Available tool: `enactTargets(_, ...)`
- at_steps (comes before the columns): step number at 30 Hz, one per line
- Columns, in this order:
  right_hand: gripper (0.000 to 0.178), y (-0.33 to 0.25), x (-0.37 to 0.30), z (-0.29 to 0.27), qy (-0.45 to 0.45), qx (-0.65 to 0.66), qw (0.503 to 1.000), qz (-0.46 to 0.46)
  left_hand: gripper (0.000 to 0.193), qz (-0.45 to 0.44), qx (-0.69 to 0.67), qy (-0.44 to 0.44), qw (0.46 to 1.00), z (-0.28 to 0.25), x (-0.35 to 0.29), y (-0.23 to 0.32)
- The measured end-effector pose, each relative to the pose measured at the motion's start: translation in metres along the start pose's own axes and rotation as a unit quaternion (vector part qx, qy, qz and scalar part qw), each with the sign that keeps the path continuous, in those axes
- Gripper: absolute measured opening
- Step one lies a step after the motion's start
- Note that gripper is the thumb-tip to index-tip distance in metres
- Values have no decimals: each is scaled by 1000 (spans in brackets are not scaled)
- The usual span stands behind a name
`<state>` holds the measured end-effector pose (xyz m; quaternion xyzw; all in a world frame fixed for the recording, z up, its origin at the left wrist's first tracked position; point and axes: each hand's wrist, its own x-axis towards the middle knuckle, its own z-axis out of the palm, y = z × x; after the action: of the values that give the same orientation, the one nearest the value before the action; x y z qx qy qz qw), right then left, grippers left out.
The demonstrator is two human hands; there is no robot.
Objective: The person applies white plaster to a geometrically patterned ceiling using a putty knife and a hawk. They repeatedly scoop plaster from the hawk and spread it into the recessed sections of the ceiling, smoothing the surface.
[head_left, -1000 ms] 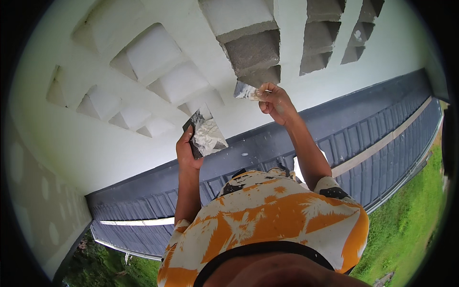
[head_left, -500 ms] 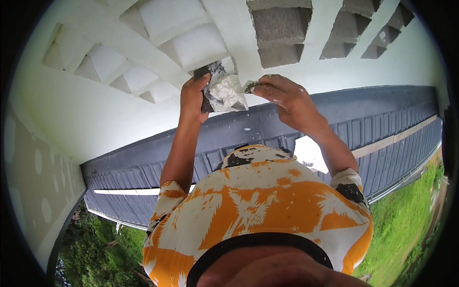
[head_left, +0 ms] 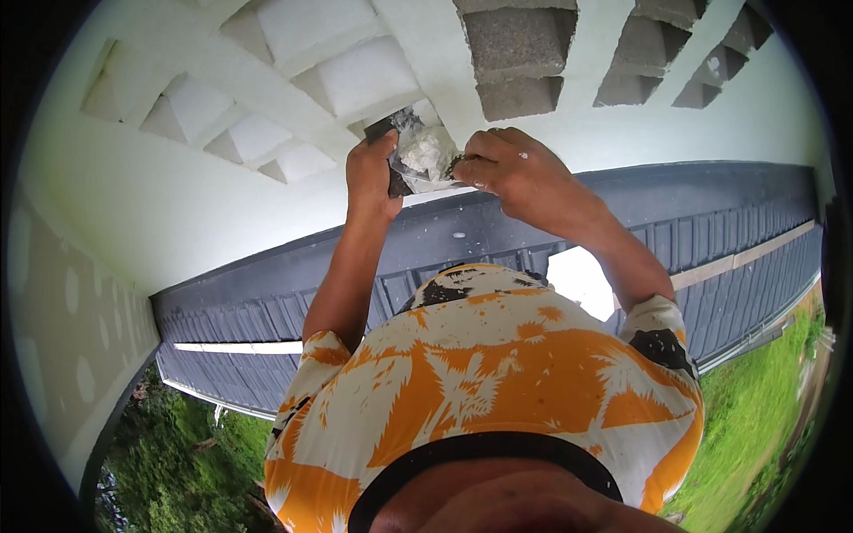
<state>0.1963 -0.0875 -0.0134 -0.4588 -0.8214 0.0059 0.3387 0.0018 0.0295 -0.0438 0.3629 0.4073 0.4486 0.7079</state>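
My left hand (head_left: 371, 182) grips the left side of a dark flat plate (head_left: 383, 127), its thumb on top. A soft mound of white putty (head_left: 430, 151) covers much of the plate, and white smears mark its far end. At the mound's right edge, my right hand (head_left: 520, 169) is closed on a small dark, putty-smeared scraper (head_left: 454, 166). Most of that scraper is hidden behind the fingers, so its full shape does not show. White flecks stick to the right hand.
Ahead stands a pale wall (head_left: 240, 209) with square recesses, some grey inside (head_left: 520, 44). A dark ribbed metal roof (head_left: 258, 315) runs below the wall, with a pale strip (head_left: 746, 258) lying across it. A patchy wall (head_left: 67, 329) rises at left. Grass (head_left: 755, 400) and trees (head_left: 178, 444) lie below.
My right hand has moved left, bringing the scraper against the putty mound's right edge. The left hand and plate have shifted slightly right.
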Motion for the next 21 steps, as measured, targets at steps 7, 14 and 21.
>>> enactTargets(7,35,37,-2,-15,-65,126,988,67,24,-31,-67,96,993,-8,11,-14)
enactTargets(14,21,123,-12,21,198,438,818,316,23,-72,-110,134,982,-59,25,-12)
enactTargets(21,26,166,58,96,406,289,802,329,18,-104,-106,159,976,-101,4,-32)
